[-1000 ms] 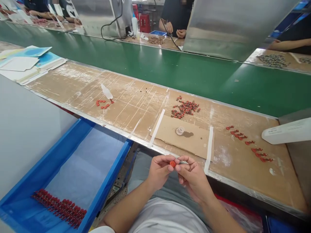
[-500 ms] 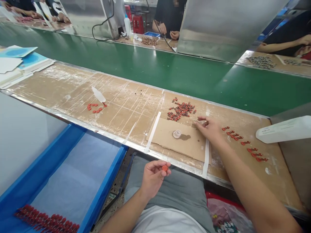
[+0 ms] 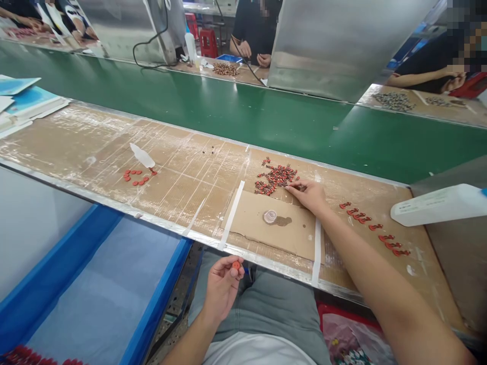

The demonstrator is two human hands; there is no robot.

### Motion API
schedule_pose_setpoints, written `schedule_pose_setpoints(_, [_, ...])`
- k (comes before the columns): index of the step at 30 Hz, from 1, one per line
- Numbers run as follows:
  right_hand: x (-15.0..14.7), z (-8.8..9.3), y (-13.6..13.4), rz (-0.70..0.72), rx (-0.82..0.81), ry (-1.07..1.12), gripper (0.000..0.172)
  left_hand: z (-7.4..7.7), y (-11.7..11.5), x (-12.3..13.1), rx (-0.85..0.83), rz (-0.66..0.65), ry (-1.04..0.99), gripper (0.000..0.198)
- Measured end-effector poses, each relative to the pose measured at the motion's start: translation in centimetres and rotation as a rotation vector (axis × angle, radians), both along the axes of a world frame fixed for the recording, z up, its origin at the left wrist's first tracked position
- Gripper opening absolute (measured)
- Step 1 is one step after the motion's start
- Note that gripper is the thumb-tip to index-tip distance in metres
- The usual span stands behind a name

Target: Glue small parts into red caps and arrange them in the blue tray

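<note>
My left hand [image 3: 222, 284] hovers over my lap below the bench edge, fingers curled, pinching a small red disc [image 3: 236, 264]. My right hand [image 3: 309, 195] reaches across the cardboard pad [image 3: 277, 233] to the right edge of a pile of small red-and-dark parts [image 3: 274, 178], its fingertips closed at the pile; what they hold is too small to see. A small clear cap [image 3: 270, 216] stands on the pad just left of that wrist.
A row of finished red pieces [image 3: 373, 228] lies to the right, beside a white bottle [image 3: 437, 205] on its side. Loose red discs [image 3: 135, 177] and a clear dropper bottle [image 3: 141, 155] sit at left. A blue tray [image 3: 95, 289] is at my lower left. Beyond runs a green conveyor [image 3: 243, 111], with other workers behind it.
My hands separated: the right one left the disc, reached out over the pad and moved left to the parts pile. My left hand stayed low with the disc.
</note>
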State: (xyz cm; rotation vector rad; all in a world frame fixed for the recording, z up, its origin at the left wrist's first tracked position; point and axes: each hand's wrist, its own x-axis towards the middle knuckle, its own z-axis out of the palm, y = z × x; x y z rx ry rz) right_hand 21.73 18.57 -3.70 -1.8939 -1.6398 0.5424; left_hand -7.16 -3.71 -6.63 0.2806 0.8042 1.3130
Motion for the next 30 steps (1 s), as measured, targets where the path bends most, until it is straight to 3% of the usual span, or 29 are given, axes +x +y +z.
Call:
schedule_pose_setpoints(4, [1.0,1.4,-1.4,-0.003,-0.043,0.341,0.049,-0.5,0.0,-0.3,-0.008,0.006,0.007,0.024])
schedule_pose_setpoints(7, [1.9,3.2,-2.8,0.061,-0.039,0.411,0.048,-0.4,0.2,-0.3,-0.008,0.003,0.0,0.025])
schedule_pose_setpoints(12, [2.9,5.2,-4.9,0.331,-0.158,0.139,0.031,0.3,0.6,0.3,-0.019,-0.007,-0.029,0.026])
schedule_pose_setpoints(18, [1.9,5.1,-6.1,0.589,0.01,-0.272,0.02,1.1,0.7,1.1,-0.005,-0.034,-0.041,0.026])
schedule_pose_setpoints(30, [1.1,3.8,-6.3,0.666,0.213,-0.409,0.023,1.3,0.6,0.6,-0.03,-0.027,-0.008,0.023])
